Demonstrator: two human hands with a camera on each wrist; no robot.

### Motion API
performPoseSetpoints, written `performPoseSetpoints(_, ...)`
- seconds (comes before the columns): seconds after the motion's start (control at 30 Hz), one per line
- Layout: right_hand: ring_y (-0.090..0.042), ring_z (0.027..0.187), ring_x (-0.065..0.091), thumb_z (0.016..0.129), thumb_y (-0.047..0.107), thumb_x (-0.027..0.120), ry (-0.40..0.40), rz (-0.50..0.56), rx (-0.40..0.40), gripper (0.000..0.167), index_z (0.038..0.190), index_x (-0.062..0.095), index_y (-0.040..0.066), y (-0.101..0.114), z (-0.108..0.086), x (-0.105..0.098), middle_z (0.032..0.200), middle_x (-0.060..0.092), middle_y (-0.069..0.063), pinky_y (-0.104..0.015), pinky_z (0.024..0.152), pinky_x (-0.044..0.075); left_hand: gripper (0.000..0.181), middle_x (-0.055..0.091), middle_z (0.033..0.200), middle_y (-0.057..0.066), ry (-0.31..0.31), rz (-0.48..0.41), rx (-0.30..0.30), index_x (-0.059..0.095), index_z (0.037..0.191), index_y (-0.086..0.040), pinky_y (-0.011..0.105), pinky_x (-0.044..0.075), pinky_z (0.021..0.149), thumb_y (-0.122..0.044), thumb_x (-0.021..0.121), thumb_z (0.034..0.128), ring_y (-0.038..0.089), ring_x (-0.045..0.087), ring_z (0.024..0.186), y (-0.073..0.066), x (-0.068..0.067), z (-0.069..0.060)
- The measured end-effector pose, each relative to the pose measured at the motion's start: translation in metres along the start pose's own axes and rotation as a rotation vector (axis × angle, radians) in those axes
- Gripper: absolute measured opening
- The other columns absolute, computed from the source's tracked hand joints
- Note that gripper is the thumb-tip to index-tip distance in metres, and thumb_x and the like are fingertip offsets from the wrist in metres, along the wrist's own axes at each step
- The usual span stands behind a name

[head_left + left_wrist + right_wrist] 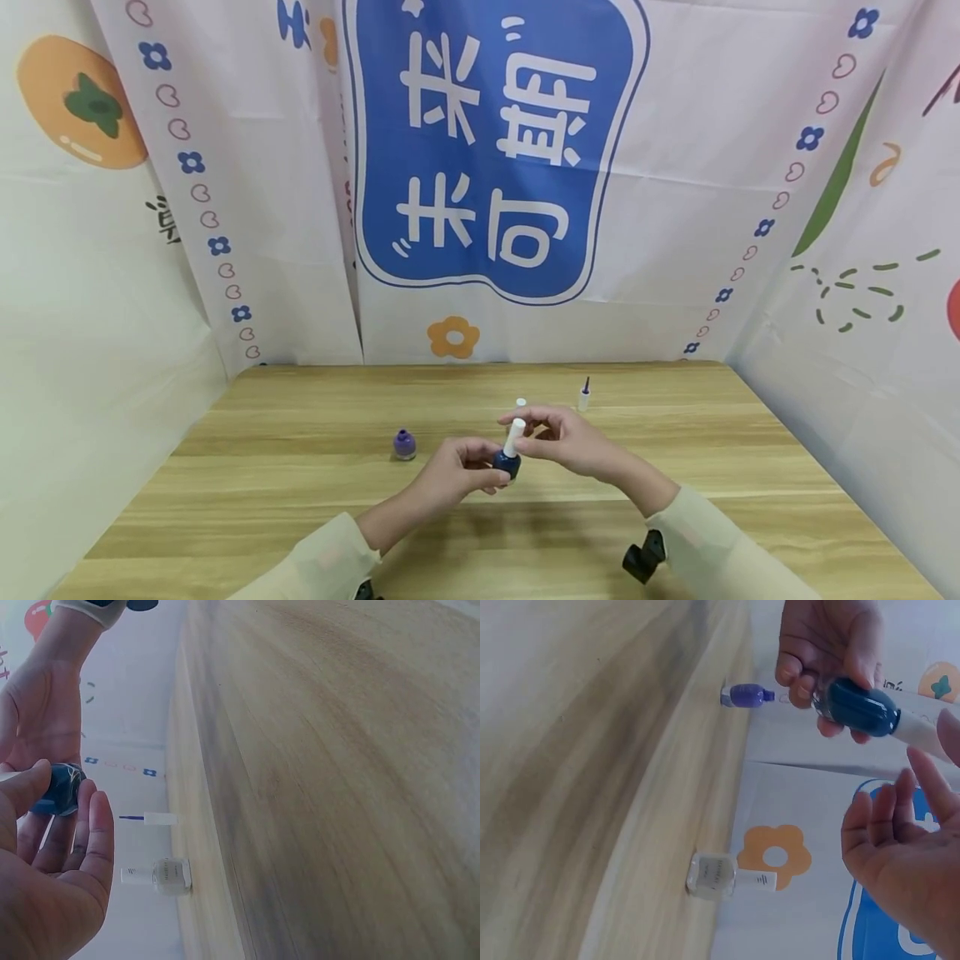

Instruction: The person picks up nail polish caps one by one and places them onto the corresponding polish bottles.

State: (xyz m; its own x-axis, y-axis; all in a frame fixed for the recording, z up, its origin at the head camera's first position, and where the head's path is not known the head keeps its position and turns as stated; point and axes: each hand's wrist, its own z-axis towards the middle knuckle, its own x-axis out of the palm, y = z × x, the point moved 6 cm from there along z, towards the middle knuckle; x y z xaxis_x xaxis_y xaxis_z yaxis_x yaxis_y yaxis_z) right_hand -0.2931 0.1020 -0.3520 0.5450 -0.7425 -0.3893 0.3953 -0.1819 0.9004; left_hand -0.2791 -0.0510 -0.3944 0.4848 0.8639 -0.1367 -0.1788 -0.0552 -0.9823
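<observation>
Blue bottle (506,465) leans in the grip of my left hand (457,472), long axis rising toward my right hand (567,445), whose thumb and finger flank the cap (514,437); whether they pinch, I can't tell.

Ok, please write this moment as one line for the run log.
left hand: holds dark-blue bottle; right hand: at white cap, contact unclear; purple bottle: uncapped; brush cap: standing on table; clear bottle: capped
</observation>
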Motion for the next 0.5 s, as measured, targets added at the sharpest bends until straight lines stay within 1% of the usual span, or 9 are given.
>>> performPoseSetpoints(0.1,-0.025,0.09,0.061,0.097,0.015,0.061,0.067,0.027,0.001,0.033,0.128,0.06,0.004,0.0031,0.0002,0.0008,0.115,0.057,-0.013,-0.035,0.083,0.054,0.026,0.07,0.096,0.014,0.005,0.0,-0.003,0.066,0.11,0.008,0.03,0.058,0.07,-0.003,0.071,0.0867,0.017,0.066,0.079,0.0007,-0.0005,0.0006)
performPoseSetpoints(0.23,-0.026,0.096,0.062,0.098,0.013,0.06,0.108,0.054,0.003,0.031,0.127,0.061,0.0,0.0045,0.0003,0.0028,0.124,0.055,-0.014,-0.035,0.088,0.053,0.026,0.07,0.096,0.014,0.012,-0.003,0.001,0.066,0.109,0.008,0.03,0.058,0.069,-0.003,0.072,0.086,0.018,0.066,0.079,0.0013,0.0003,0.0009)
performPoseSetpoints(0.3,-0.026,0.099,0.06,0.098,0.013,0.059,0.109,0.057,0.003,0.03,0.125,0.062,-0.001,0.004,0.0006,0.0032,0.124,0.056,-0.013,-0.036,0.089,0.052,0.027,0.07,0.097,0.015,0.014,-0.008,0.009,0.066,0.11,0.009,0.03,0.058,0.069,-0.003,0.072,0.0859,0.018,0.066,0.079,0.0011,0.0008,0.0008)
performPoseSetpoints(0.4,-0.026,0.104,0.058,0.098,0.012,0.06,0.088,0.043,0.002,0.027,0.12,0.064,-0.002,0.0019,0.0015,0.0039,0.119,0.059,-0.013,-0.037,0.089,0.053,0.028,0.07,0.097,0.015,0.011,-0.014,0.012,0.065,0.111,0.01,0.031,0.058,0.07,-0.002,0.072,0.0862,0.018,0.066,0.079,0.0014,0.001,-0.0002)
performPoseSetpoints(0.5,-0.024,0.1,0.059,0.097,0.013,0.06,0.04,0.016,0.007,0.025,0.116,0.066,-0.003,-0.0011,0.0026,0.0041,0.115,0.061,-0.012,-0.035,0.085,0.054,0.028,0.07,0.098,0.015,0.0,-0.021,0.001,0.065,0.111,0.009,0.03,0.058,0.07,-0.001,0.071,0.0864,0.018,0.066,0.08,0.0022,0.0002,-0.0011)
